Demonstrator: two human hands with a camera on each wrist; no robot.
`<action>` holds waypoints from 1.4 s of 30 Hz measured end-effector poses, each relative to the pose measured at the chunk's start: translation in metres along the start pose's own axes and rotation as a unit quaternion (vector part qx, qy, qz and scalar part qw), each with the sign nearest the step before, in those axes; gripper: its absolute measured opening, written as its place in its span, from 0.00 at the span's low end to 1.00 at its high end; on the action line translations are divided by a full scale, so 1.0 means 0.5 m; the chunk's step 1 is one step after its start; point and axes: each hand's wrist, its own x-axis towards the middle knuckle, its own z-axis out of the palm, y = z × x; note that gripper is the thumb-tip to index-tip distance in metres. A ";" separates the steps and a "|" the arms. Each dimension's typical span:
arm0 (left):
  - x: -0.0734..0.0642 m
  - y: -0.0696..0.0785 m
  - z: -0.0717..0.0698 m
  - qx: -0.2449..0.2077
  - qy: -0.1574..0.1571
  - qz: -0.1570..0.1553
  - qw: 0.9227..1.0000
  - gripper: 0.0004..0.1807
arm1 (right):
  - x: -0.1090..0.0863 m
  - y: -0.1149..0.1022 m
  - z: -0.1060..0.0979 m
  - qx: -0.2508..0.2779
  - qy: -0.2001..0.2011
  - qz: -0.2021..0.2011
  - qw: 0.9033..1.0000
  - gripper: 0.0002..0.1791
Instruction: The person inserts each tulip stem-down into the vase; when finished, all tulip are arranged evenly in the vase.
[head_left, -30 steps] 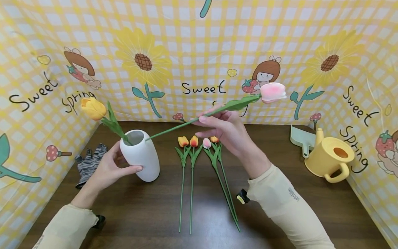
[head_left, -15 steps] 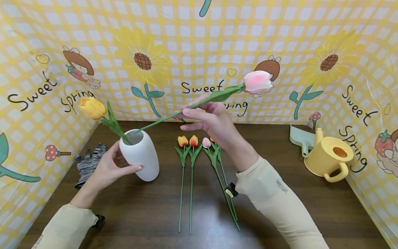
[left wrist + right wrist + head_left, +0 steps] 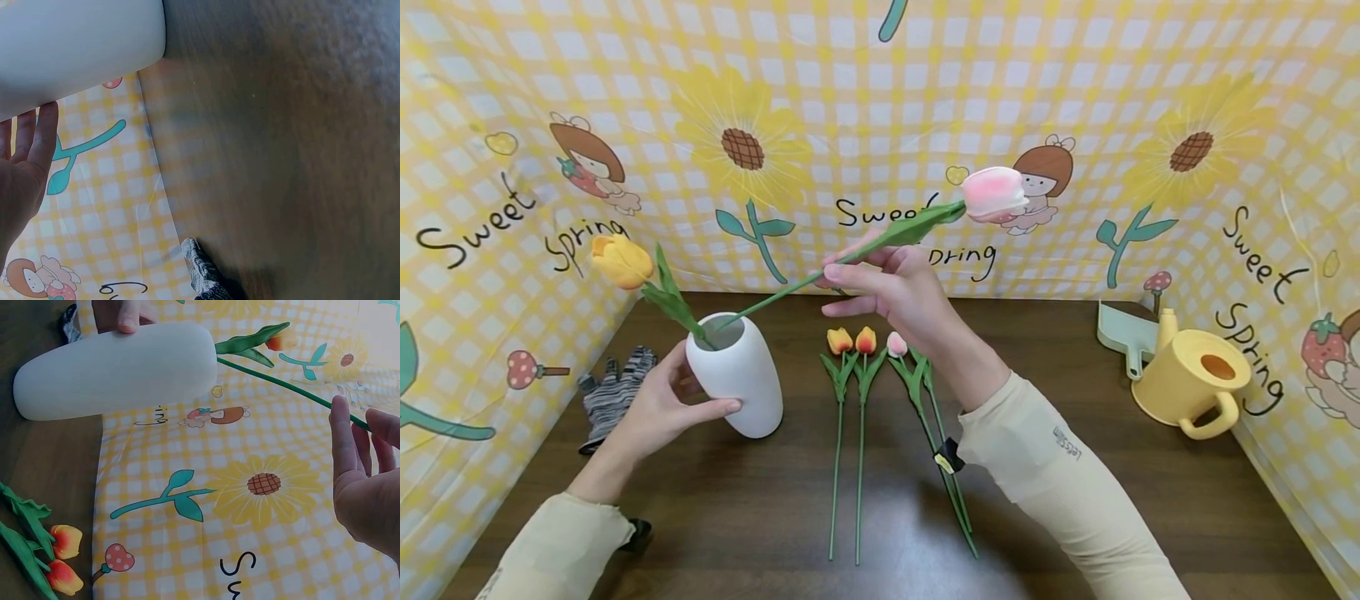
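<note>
One pink tulip (image 3: pixel 992 195) is pinched by its stem in my right grip (image 3: pixel 906 287), bloom raised toward the right, lower end inside the mouth of the white vase (image 3: pixel 748 383); my left grip (image 3: pixel 662 408) holds that vase, slightly tilted, at the left of the tabletop (image 3: pixel 737 508). A yellow tulip (image 3: pixel 622 261) leans out of it to the left. I judge the step to be inserting this second stem; the next move calls for tipping the bloom more upright and sliding the stem deeper. Four loose tulips (image 3: pixel 866 340) lie to the vase's right
</note>
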 end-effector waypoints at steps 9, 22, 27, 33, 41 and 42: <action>-0.001 0.002 -0.002 0.006 -0.002 -0.006 1.000 0.48 | 0.013 0.012 0.016 -0.010 0.013 0.007 1.000 0.07; -0.001 -0.001 -0.002 -0.004 -0.005 -0.005 1.000 0.48 | 0.030 0.033 0.035 -0.029 -0.001 0.028 0.999 0.05; -0.001 -0.001 -0.003 -0.003 -0.005 -0.009 1.000 0.47 | 0.033 0.046 0.042 -0.031 -0.007 0.034 0.999 0.04; -0.002 -0.002 -0.003 -0.004 -0.006 -0.010 1.000 0.47 | 0.041 0.059 0.054 -0.062 -0.018 0.052 0.997 0.04; -0.001 -0.001 -0.002 0.000 -0.005 -0.011 1.000 0.47 | 0.054 0.082 0.073 -0.129 -0.007 0.057 0.990 0.07; -0.001 -0.001 -0.002 0.001 -0.005 -0.012 1.000 0.47 | 0.055 0.086 0.075 -0.128 -0.006 0.051 0.990 0.07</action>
